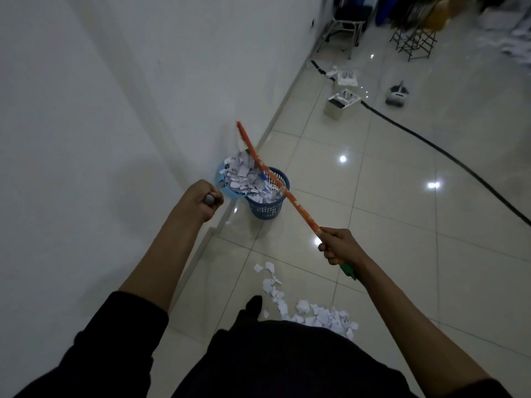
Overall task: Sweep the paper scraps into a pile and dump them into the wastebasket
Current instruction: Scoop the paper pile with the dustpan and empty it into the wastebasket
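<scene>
Head: hands grip dustpan (pixel 230 182), broom (pixel 275 182).

Your blue plastic wastebasket (pixel 267 203) stands by the white wall (pixel 100 110) at centre, with a light blue dustpan (pixel 227 188) of white paper scraps (pixel 247 179) tipped over its left rim. The orange broom handle (pixel 275 182) crosses above it. Near you, loose torn paper scraps (pixel 310 308) lie on the tiled floor (pixel 402 225), right of your black-socked foot (pixel 253 308). A black cable (pixel 448 156) runs far right.

One wastebasket (pixel 267 206), one broom (pixel 287 193), two hands (pixel 201 201).
</scene>
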`<state>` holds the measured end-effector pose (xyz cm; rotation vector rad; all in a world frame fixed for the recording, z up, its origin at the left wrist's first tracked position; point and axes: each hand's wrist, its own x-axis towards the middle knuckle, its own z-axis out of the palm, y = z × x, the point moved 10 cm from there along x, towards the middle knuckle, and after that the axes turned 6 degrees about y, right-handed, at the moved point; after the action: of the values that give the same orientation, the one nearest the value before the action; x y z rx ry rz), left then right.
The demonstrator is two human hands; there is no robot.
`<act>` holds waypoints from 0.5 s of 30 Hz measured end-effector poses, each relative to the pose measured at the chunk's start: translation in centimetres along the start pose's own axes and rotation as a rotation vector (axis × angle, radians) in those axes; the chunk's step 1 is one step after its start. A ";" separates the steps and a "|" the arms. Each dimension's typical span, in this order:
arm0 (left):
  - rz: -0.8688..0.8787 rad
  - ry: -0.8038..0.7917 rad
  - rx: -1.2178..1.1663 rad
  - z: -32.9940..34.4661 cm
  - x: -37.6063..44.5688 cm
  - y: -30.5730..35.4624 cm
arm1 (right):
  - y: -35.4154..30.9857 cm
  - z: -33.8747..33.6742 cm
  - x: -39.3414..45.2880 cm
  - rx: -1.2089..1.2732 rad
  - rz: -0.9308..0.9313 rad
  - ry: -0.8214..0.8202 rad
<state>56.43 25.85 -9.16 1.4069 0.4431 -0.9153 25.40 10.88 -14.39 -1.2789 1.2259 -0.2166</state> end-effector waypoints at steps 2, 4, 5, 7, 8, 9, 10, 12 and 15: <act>0.025 -0.027 0.081 1.5 1.1 0.9 | -0.7 0.1 0.8 0.039 0.016 0.025; 0.066 -0.027 0.162 2.6 2.2 1.6 | -1.1 0.0 1.4 0.073 0.030 0.047; 0.077 -0.029 0.202 3.2 2.9 2.0 | -1.5 0.0 1.9 0.084 0.035 0.061; 0.089 -0.029 0.272 4.1 4.1 2.4 | -1.9 0.0 2.5 0.096 0.039 0.078; 0.089 -0.030 0.301 4.4 4.8 2.3 | -2.0 0.0 2.7 0.096 0.041 0.085; 0.086 -0.036 0.330 4.9 5.7 2.5 | -2.3 0.1 3.2 0.099 0.044 0.096; 0.089 -0.039 0.344 5.3 6.5 2.7 | -2.5 0.1 3.5 0.103 0.048 0.105; 0.113 -0.028 0.377 5.8 7.9 3.0 | -2.8 0.1 4.0 0.105 0.054 0.120; 0.135 -0.031 0.450 6.3 9.5 2.9 | -2.7 0.1 4.7 0.081 0.060 0.144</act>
<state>62.75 16.96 -13.42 1.8029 0.1161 -0.9604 28.69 6.61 -14.93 -1.1703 1.3632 -0.3163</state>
